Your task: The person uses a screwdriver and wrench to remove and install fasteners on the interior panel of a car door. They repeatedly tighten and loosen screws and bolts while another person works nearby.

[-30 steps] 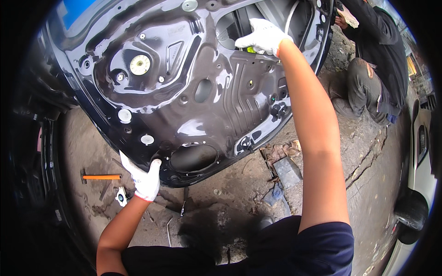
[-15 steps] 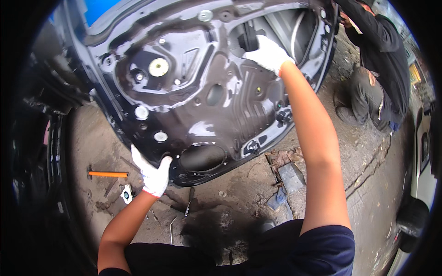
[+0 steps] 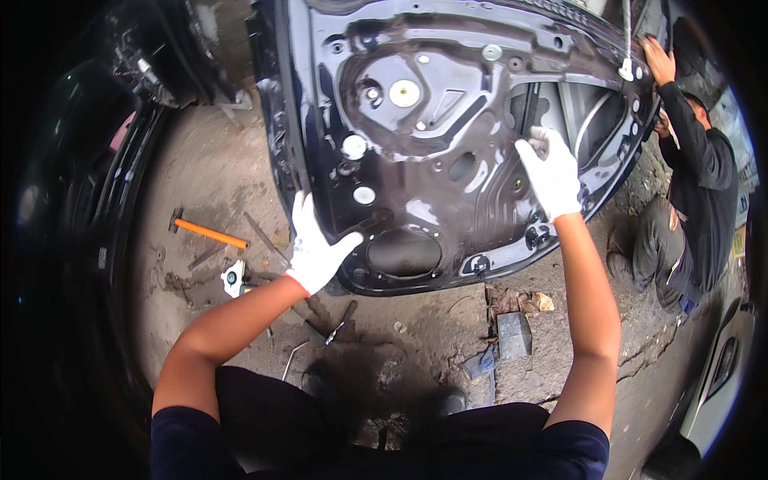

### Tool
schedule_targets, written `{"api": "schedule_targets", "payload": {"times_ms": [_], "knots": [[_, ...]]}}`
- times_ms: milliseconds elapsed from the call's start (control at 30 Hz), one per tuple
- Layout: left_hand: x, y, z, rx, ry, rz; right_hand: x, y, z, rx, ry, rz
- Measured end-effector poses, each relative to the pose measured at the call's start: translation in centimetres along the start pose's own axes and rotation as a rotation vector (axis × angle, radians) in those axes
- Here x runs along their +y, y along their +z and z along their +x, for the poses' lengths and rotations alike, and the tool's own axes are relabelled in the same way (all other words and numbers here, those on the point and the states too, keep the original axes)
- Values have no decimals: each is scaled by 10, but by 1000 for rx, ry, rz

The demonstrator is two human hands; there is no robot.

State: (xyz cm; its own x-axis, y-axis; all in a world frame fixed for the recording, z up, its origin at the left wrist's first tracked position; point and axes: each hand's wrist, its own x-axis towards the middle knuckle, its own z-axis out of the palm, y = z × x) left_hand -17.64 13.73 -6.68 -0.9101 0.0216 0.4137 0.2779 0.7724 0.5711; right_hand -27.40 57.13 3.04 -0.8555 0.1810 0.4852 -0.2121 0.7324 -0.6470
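A dark, stripped car door shell (image 3: 448, 120) stands on its edge over the dirt floor, its inner side with holes and round plugs facing me. My left hand (image 3: 316, 250), in a white glove, grips the door's lower left rim beside the oval speaker hole (image 3: 404, 253). My right hand (image 3: 552, 172), also in a white glove, hooks its fingers over the edge of the large opening at the door's right.
Another person in dark clothes (image 3: 688, 208) crouches at the right with a hand on the door's far end. An orange-handled hammer (image 3: 210, 233), a small white part (image 3: 234, 278), loose tools and a grey block (image 3: 514, 334) lie on the ground. A dark car body (image 3: 96, 200) stands at the left.
The door has swung right and stands more upright. Both my hands moved right with it, and the right hand sits lower on the opening's edge.
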Motion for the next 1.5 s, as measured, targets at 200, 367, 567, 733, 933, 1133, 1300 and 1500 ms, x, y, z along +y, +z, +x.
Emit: {"api": "schedule_targets", "payload": {"times_ms": [200, 367, 567, 733, 933, 1133, 1300, 1500], "knots": [[6, -20, 4, -178, -42, 136, -46, 41, -78, -131, -734, -179], [8, -44, 8, -359, -90, 72, -74, 74, -137, -312, -867, -235], [-2, -50, 10, -384, -35, 114, -62, 82, -145, -275, -862, -280], [1, -48, 6, -389, -71, 39, -58, 82, -151, -272, -828, -287], [25, -55, 5, -375, -117, -20, -63, 87, -157, -284, -777, -304], [-70, -121, -18, -643, -206, -30, -69, 82, -163, -309, -745, -311], [-128, -120, -206, -854, -502, 488, -74, 77, -161, -292, -740, -293], [-153, -71, -366, -984, -583, 635, -81, 72, -155, -306, -733, -208]]}}
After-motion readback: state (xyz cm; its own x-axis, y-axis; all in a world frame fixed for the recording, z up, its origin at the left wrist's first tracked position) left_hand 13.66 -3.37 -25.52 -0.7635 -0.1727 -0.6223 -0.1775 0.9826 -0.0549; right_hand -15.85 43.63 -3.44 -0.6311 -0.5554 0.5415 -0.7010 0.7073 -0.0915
